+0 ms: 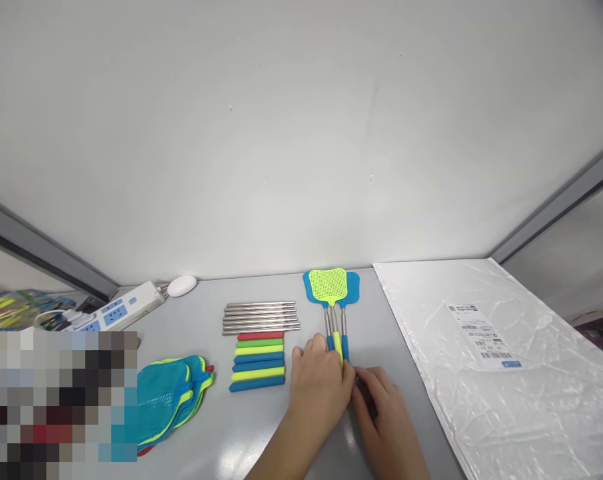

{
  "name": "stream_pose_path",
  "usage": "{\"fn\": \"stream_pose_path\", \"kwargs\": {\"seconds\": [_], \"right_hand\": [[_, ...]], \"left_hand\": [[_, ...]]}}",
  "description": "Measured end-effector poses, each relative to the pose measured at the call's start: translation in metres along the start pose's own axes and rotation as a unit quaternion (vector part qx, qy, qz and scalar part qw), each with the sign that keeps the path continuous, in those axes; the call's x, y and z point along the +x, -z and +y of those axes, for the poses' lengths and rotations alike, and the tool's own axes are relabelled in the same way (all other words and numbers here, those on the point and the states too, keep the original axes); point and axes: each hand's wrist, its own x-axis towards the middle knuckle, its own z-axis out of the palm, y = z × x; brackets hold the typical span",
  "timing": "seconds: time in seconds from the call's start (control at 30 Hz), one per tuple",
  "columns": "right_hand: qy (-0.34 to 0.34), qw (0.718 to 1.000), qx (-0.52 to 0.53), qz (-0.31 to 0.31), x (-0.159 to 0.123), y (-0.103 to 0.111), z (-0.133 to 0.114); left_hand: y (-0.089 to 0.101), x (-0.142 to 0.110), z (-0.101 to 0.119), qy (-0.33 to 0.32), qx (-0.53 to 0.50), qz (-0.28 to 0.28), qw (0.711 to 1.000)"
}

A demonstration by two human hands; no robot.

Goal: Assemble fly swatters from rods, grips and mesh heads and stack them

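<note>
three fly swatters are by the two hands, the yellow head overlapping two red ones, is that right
Not the colour: the head view shows the yellow head overlapping two blue heads, not red ones. The rest holds: three fly swatters are by the left hand and right hand.

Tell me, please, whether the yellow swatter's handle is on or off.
On: the yellow handle joins the metal rod below the yellow mesh head.

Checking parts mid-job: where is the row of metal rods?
In the head view, the metal rods lie left of the three swatters, just beyond the coloured handles.
</note>
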Motion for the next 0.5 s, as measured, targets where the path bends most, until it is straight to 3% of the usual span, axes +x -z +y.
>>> {"fn": "stream_pose_path", "kwargs": {"seconds": [0.5], "right_hand": [[-0.014, 1.0, 0.003, -0.015, -0.0021, 0.0005, 0.0009]], "left_hand": [[-0.0054, -0.0022, -0.002, -0.02, 0.0, 0.026, 0.999]]}}
